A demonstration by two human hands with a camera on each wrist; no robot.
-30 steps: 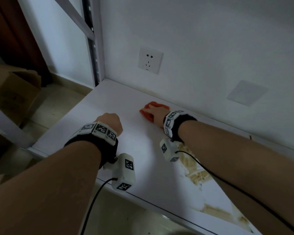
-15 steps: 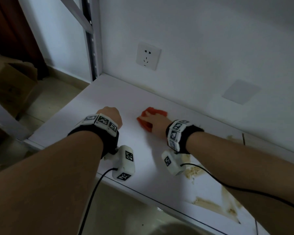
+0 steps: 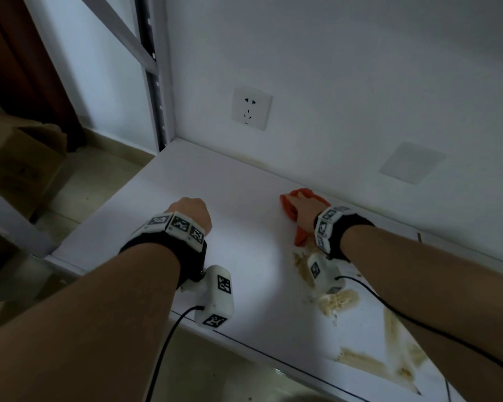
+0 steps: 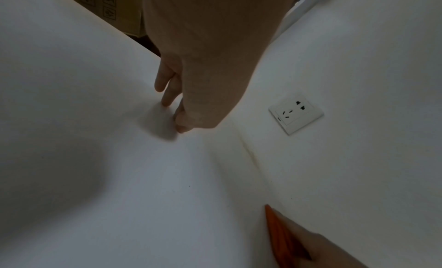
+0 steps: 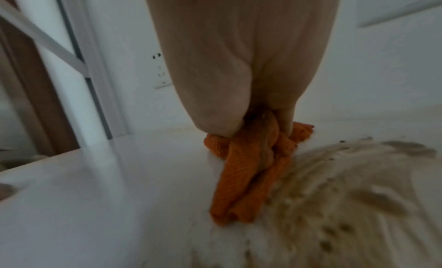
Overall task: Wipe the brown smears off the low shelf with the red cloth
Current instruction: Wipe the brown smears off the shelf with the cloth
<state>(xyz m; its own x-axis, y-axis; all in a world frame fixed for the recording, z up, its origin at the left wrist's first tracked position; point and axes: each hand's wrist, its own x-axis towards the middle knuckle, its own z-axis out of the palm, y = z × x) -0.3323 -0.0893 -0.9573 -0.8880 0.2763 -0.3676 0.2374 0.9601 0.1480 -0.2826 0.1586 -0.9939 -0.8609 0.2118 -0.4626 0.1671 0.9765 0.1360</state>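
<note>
While right hand [image 3: 304,211] bunches the red cloth [image 5: 241,170] against the low shelf [image 3: 244,256], it reads soft, light, limp: grip mid-wad, tail trails toward wrist. Brown smears [image 3: 339,303] lie behind the wrist. Left hand [image 4: 191,94] holds nothing, fingertips resting on shelf.

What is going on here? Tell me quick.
A person is wiping a low white shelf. The right hand holds a bunched red cloth pressed to the shelf near the back wall, at the edge of the brown smears, which cover the shelf's right part. The left hand holds nothing; its fingertips rest on the clean left part. A wall socket sits above.
</note>
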